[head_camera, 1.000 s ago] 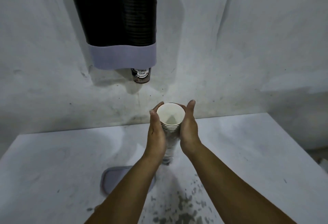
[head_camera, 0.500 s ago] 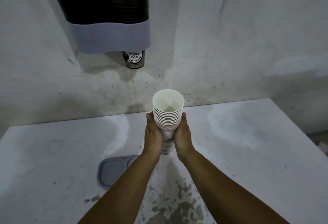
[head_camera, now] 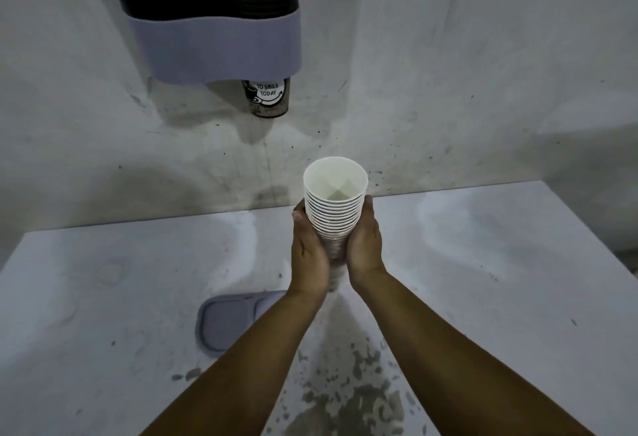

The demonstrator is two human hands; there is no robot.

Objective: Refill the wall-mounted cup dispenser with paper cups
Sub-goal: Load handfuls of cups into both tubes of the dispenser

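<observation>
Below the wall-mounted cup dispenser (head_camera: pixel 214 18), gripped the stack of paper cups (head_camera: pixel 333 208) between left hand (head_camera: pixel 309 252) and right hand (head_camera: pixel 366 246), mouth upward; best kept rims nested and upright, squeezed evenly, lifted toward its unseen top opening.

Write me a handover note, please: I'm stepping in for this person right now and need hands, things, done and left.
Left hand and right hand: both grip the stack of paper cups, mouth up, above the table.
Dispenser on the wall: a printed cup pokes from its base.
Grey lid lies on the table.
Done: stack in hand.
Left: load it into the dispenser, probably refit the lid.
</observation>
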